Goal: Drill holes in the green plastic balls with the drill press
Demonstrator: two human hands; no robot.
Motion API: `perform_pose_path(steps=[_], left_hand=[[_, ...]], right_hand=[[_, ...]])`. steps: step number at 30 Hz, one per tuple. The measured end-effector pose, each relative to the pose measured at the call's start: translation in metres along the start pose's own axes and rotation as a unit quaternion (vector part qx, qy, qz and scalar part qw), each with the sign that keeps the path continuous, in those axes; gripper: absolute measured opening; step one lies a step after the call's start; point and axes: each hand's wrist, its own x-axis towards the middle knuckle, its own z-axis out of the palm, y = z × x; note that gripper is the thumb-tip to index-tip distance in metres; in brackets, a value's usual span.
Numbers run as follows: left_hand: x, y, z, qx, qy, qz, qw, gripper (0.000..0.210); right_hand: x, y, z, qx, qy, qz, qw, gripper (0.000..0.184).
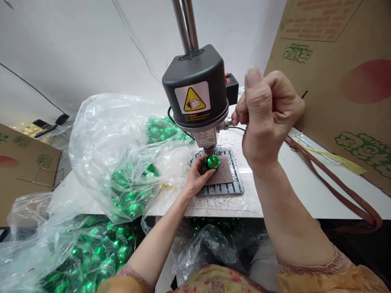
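Observation:
A black bench press [195,87] with a hand-warning sticker stands over a slotted metal base plate [238,185]. Thumb and fingers of my left hand [198,175] pinch a shiny green faceted ball [213,162] right under the press head. A flat brownish pad [224,173] lies beneath the ball, on the base plate. At the press's right side my right hand [269,110] is raised and closed around its lever [226,123]; the fist hides most of the lever. Whether the press tip touches the ball I cannot tell.
Clear plastic bags [100,122] with many green balls [128,195] lie left of the press and below the table edge. Dark specks litter the base. Cardboard boxes [336,101] stand at right and left. A brown strap [330,179] lies on the white table [293,195].

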Motion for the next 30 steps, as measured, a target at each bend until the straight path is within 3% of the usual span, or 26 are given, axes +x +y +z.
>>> perform_pose_path(steps=[10, 20, 30], left_hand=[[-0.005, 0.007, 0.007, 0.016, 0.018, -0.007, 1.000, 0.054], [-0.014, 0.003, 0.007, 0.018, -0.019, 0.014, 1.000, 0.051], [-0.012, 0.001, 0.009, 0.033, -0.008, 0.015, 0.999, 0.048]], right_hand=[[-0.001, 0.001, -0.001, 0.005, 0.001, 0.006, 1.000, 0.049], [0.000, -0.001, 0.002, 0.017, 0.014, 0.006, 1.000, 0.044], [0.000, -0.002, 0.000, 0.007, -0.001, 0.006, 1.000, 0.045]])
